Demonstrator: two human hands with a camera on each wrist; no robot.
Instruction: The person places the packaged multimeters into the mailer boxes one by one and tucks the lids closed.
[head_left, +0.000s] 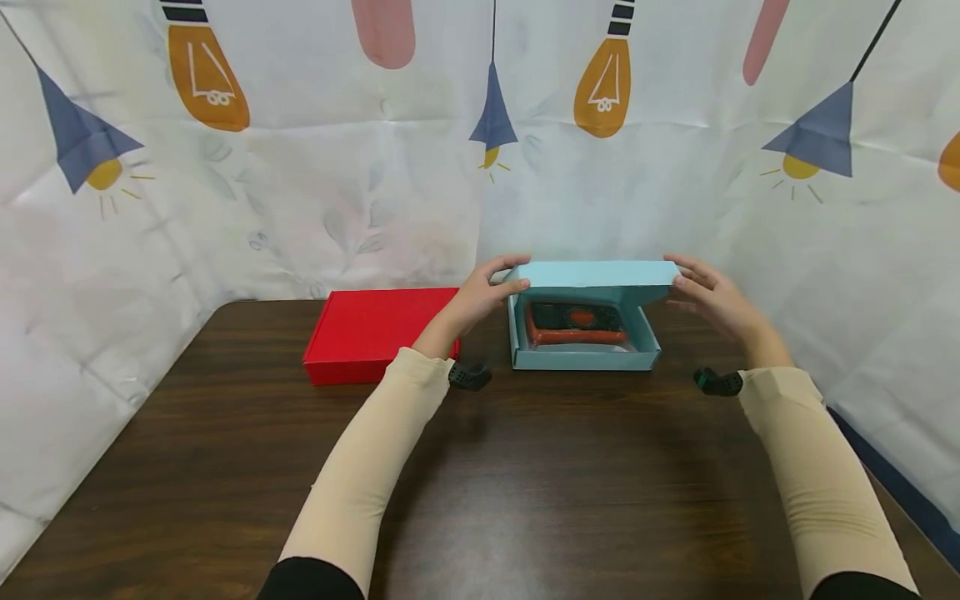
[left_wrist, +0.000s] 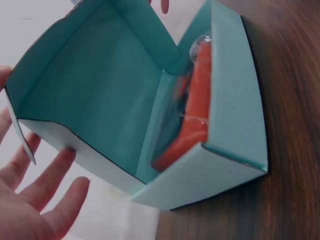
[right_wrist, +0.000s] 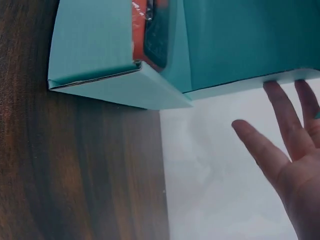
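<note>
A light teal cardboard box [head_left: 585,360] stands on the table with its lid [head_left: 597,273] raised and tilted partway. My left hand [head_left: 480,298] holds the lid's left end, thumb at the front flap and fingertips against the side in the left wrist view. At the other end my right hand [head_left: 716,302] holds the lid's right corner, two fingertips touching its side wall in the right wrist view. Inside the box lies an orange and black object [left_wrist: 196,95] in clear plastic; its exact kind cannot be told.
To the left of the teal box, a closed red box [head_left: 375,333] sits on the dark wooden table [head_left: 540,467], partly behind my left hand and wrist. A white printed cloth [head_left: 420,192] hangs behind the table.
</note>
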